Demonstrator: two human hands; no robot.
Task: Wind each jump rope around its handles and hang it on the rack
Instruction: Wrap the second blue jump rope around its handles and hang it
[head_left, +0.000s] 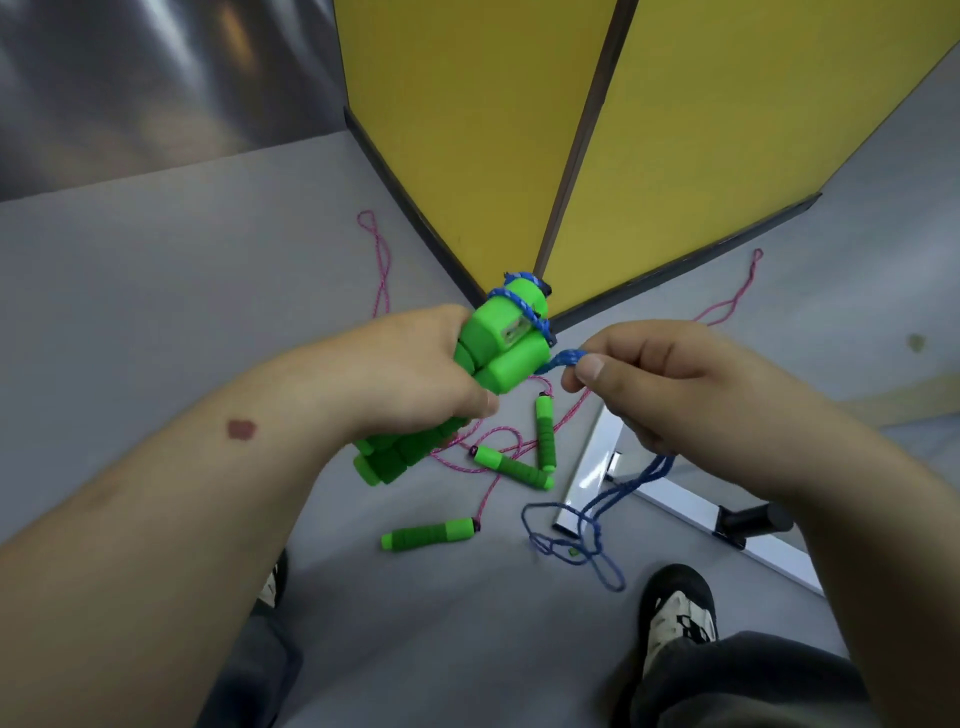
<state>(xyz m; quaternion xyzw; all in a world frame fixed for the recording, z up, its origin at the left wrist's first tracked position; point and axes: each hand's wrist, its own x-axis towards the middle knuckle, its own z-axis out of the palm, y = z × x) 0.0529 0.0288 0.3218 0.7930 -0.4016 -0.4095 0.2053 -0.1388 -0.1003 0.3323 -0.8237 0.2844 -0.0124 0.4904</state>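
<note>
Nearest me, at six o'clock, my shoes stand on the grey floor (156, 260), and the slack of the thin blue braided cord (582, 525) lies in loose loops just ahead of the right shoe. It looks soft and limp, likely to tangle, so I would keep it taut as I wind. My right hand (670, 384) pinches that cord between thumb and forefinger at about three o'clock of the bundle. My left hand (415, 364) is wrapped around the pair of bright green foam-grip handles (498, 353), held together, with a few blue turns already round their far ends. They seem light and grippy. Beyond, on the floor, three more green handles (428, 534) with pink cords (382, 260) lie well apart toward the yellow panels (467, 130) at twelve o'clock. I see no rack.
</note>
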